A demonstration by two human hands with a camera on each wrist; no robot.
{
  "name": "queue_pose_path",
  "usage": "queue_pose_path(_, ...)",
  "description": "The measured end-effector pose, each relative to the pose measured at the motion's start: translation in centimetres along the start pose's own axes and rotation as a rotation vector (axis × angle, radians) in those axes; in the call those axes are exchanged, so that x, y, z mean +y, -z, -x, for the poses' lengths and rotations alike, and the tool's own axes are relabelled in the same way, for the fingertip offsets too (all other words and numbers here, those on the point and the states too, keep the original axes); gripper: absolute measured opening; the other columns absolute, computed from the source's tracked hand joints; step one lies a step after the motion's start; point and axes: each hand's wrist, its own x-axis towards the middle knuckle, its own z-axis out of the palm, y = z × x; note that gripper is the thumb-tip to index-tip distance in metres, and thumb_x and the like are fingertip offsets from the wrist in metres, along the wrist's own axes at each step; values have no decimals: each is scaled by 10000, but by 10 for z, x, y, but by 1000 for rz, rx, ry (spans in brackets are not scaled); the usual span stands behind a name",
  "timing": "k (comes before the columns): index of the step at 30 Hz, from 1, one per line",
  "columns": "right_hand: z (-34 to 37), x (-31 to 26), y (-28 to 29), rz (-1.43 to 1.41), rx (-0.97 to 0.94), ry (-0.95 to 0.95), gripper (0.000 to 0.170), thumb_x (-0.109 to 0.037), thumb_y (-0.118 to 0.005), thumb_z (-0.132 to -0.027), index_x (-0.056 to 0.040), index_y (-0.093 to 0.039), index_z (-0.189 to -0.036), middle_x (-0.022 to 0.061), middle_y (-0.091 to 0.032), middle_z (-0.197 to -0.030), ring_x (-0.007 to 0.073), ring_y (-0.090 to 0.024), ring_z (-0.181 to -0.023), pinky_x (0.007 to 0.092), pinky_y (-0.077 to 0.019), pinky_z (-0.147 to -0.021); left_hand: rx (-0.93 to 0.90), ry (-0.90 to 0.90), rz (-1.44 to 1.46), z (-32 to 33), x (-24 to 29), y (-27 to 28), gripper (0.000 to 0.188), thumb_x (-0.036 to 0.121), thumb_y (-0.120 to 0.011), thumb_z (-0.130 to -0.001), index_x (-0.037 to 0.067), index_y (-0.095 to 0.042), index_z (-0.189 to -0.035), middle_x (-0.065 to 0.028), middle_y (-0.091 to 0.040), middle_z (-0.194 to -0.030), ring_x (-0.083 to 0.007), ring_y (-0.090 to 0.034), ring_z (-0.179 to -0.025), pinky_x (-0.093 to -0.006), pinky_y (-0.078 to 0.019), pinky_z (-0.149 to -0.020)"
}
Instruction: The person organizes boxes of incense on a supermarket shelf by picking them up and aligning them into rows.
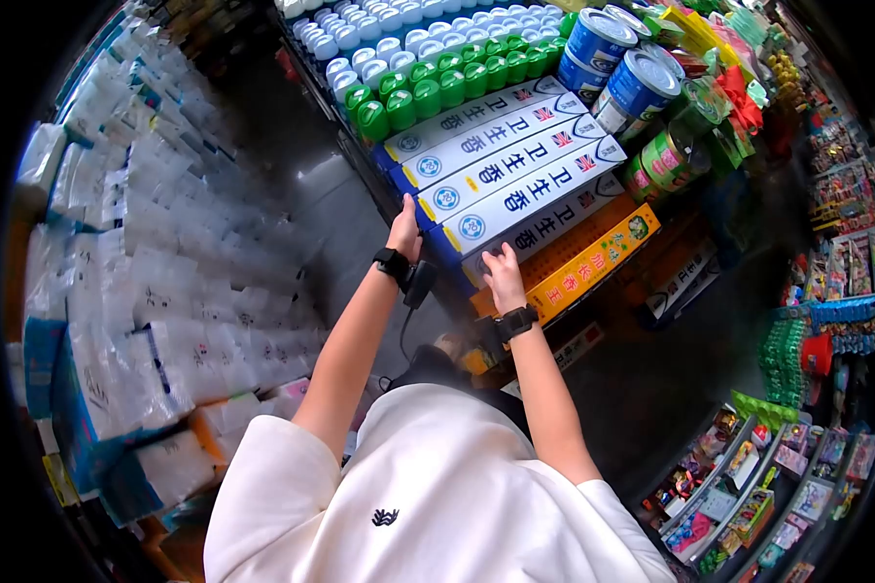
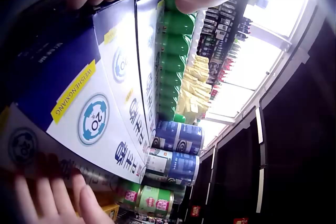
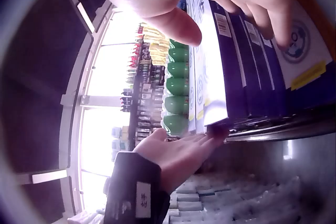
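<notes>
Long white boxes with blue ends (image 1: 530, 188), printed with dark characters and round blue logos, lie side by side in a pile. My left hand (image 1: 405, 231) is at their blue ends, its palm and straight fingers against the end of a box in the right wrist view. My right hand (image 1: 504, 279) is by the near side of the pile. In the left wrist view its spread fingers (image 2: 55, 200) lie over the lower white box (image 2: 23, 145). The right thumb (image 3: 181, 26) points over the box tops in the right wrist view.
Green-capped bottles (image 1: 426, 97) stand in rows behind the boxes, with blue cans (image 1: 642, 83) and green cans (image 1: 663, 160) to the right. A yellow-orange box (image 1: 593, 264) lies in front. Plastic-wrapped packs (image 1: 185, 291) are piled at the left; shelves of small goods (image 1: 749, 486) stand at the right.
</notes>
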Motion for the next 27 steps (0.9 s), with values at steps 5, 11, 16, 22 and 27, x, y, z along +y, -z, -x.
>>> queue_pose_path(5,-20,-4,-11,-78,-53,-57,685,-121,-550,-867,34,-139,-1394,151,-383,-1333,238,-379,-1214,336,-315,-987,-51,-4,9,3,4,2,770,589,-282,-916,15,-167,-1418,-155,-125,-1500,-309,-133,-1370,-453,-37,-1100)
queue_pose_path(11,-32,8,-15,-121,-91,-25,752,-123,-553,-863,57,-52,-1394,161,-382,-1340,240,-375,-1226,408,-248,-1025,-158,5,12,-1,3,8,767,609,-256,-912,26,-213,-1408,-147,-225,-1473,-282,-206,-1347,-431,-83,-1096)
queue_pose_path(16,-39,16,-12,-52,-21,-54,772,-109,-550,-866,62,-15,-1395,166,-382,-1339,244,-375,-1228,414,-235,-1038,-142,20,-15,-8,-3,17,754,628,-235,-904,58,-261,-1398,-93,-294,-1451,-248,-298,-1290,-402,-168,-1071)
queue_pose_path(22,-29,5,-21,-56,-37,-21,675,-65,-533,-869,61,-97,-1370,170,-422,-1282,227,-426,-1156,356,-323,-976,-82,68,-104,-17,-2,41,733,601,-244,-918,26,-315,-1367,-94,-355,-1412,-240,-349,-1255,-384,-225,-1054)
queue_pose_path(27,-23,-1,-22,-44,43,-44,581,-62,-505,-889,-16,-165,-1357,134,-479,-1212,237,-492,-1086,414,-399,-888,19,4,-58,-13,18,50,637,503,-288,-956,-8,-349,-1332,-97,-374,-1390,-233,-294,-1305,-381,-197,-1078)
